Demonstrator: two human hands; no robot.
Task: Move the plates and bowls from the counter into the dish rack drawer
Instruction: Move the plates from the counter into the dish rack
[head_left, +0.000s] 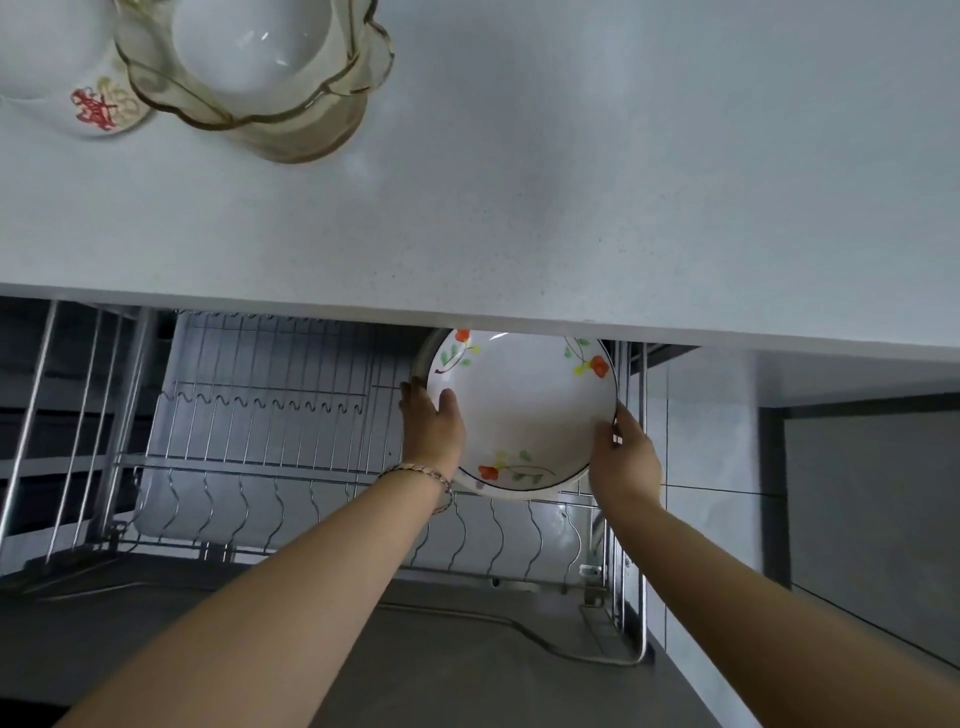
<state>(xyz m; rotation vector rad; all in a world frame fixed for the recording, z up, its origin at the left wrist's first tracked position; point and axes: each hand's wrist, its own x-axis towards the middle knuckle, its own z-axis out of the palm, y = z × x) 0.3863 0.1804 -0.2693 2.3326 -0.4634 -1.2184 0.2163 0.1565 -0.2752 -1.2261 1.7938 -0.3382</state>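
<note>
A white plate with orange flowers stands tilted at the right end of the wire dish rack drawer, below the counter edge. A second plate edge shows just behind it on the left. My left hand grips the plate's left rim, thumb on its face. My right hand grips the right rim. On the counter at the far left stand a scalloped amber glass bowl with a white bowl nested in it, and a white bowl with a red print.
The pulled-out drawer has rows of wavy wire slots to the left of the plate, with a grey drip tray beneath. A grey cabinet front stands to the right. The dark floor lies below.
</note>
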